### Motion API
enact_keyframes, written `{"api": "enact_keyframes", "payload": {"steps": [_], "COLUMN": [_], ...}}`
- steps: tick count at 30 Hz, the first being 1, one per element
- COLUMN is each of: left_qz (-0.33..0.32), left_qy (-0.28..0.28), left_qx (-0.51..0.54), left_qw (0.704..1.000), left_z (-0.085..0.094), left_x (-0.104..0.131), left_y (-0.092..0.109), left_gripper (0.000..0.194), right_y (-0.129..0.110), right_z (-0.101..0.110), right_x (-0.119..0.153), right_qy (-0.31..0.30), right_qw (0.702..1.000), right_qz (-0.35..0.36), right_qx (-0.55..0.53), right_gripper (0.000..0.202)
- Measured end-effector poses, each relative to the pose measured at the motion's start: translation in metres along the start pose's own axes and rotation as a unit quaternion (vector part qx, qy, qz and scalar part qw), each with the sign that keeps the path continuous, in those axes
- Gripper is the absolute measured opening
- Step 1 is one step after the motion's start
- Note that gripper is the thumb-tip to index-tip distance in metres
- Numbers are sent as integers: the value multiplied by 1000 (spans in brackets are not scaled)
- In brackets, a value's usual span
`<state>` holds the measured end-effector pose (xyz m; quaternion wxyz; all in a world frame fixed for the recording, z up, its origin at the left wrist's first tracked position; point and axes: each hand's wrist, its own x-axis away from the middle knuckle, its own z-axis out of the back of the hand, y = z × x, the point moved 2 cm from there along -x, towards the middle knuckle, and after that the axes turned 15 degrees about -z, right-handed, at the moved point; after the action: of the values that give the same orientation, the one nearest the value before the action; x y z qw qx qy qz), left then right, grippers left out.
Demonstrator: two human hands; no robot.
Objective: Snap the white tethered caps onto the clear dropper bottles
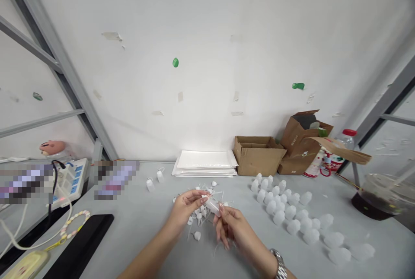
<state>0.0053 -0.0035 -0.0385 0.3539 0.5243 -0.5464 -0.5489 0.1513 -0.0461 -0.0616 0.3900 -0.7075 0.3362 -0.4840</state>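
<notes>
A small translucent white plastic bottle (212,205) is tilted between my two hands, above the middle of the grey table. My left hand (187,204) pinches its upper end, where a thin white strap sticks out. The fingers of my right hand (231,222) close on its lower end. Beneath and around both hands lies a loose pile of white caps with thin straps (199,215); my hands hide part of it. One cap (196,236) lies nearer to me. Farther left stand two bottles with strap loops, one bottle (150,185) slightly nearer than the other bottle (160,176).
Several capless bottles (279,217) stand in rows at right. Behind are stacked white envelopes (207,160), a cardboard box (259,158) and a paper bag (296,149). A drink cup (376,201) stands far right. At left are a power strip (73,182), cables and a black pad (81,244).
</notes>
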Motion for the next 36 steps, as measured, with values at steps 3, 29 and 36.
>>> {"api": "enact_keyframes", "payload": {"steps": [3,29,36], "left_qz": [-2,-72,-62], "left_qy": [12,-120,-165], "left_qx": [-7,-218,-190], "left_qw": [1000,966,966], "left_z": [-1,-3,-2], "left_x": [1,1,3], "left_y": [0,1,7], "left_gripper": [30,14,18], "right_y": [-1,-1,3], "right_z": [0,13,20], "right_x": [0,-5,-5], "right_qy": [21,89,219], "right_qw": [1000,995,968], "right_qz": [0,38,92], "right_qx": [-9,-14,86], "right_gripper": [59,55,50]}}
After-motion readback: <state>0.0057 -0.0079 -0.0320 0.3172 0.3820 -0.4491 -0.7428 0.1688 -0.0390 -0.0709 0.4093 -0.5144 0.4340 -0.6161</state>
